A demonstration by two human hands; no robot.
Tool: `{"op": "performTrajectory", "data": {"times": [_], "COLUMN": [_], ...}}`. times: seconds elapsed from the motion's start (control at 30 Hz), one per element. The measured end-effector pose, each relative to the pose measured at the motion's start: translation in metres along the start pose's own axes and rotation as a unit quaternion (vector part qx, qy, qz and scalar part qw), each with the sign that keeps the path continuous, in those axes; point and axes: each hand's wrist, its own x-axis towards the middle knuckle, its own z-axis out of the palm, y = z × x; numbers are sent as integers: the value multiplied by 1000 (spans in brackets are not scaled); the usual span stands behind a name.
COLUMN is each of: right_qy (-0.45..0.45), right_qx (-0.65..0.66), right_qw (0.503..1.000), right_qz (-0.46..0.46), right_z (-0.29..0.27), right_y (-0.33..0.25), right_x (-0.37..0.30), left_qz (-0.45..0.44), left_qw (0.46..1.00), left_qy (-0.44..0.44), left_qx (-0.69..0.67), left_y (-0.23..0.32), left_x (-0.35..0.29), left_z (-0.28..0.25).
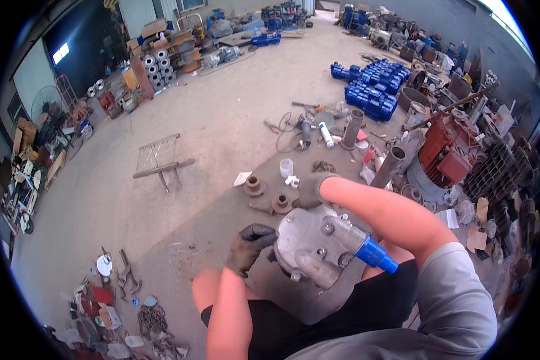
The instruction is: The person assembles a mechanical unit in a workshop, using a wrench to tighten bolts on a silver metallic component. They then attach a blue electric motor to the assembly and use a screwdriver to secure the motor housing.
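Note:
A round grey cast-metal pump housing rests between my knees, with bolts on its face and two stubby tubular bosses. A blue stepped plastic fitting is on the end of one boss, pointing right. My left hand, in a dark worn glove, is at the housing's left edge with its fingers curled in; what they hold, if anything, is hidden. My right hand, gloved too, reaches over the housing to its far edge, fingers bent down and close together. Just beyond it stands a rusty flanged collar.
Another rusty collar and a white plastic cup stand ahead. An angle grinder and upright steel pipes lie farther off. Blue motors and a red motor crowd the right. A small metal-framed stool is at left.

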Motion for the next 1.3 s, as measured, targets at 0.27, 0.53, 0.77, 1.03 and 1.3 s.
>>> {"op": "performTrajectory", "data": {"times": [0.27, 0.53, 0.77, 1.03, 1.3], "right_qy": [32, 38, 60, 69, 72], "right_qx": [-3, -3, 10, -5, 66], "right_qw": [999, 999, 997, 997, 995], "right_qz": [22, 14, 55, 40, 3], "right_z": [5, 14, 8, 7, 10], "right_y": [-9, -1, -15, -14, 3], "right_x": [-5, 5, -7, -10, -2], "left_qz": [-6, -25, -18, -50, -42], "left_qw": [1000, 997, 999, 998, 998], "left_qy": [-17, -36, -9, 2, 5], "left_qx": [20, -66, -50, -50, -51], "left_y": [13, 1, 3, 10, 9], "left_x": [-1, 1, -2, -2, -3], "left_z": [-1, 2, 0, 3, 4]}}
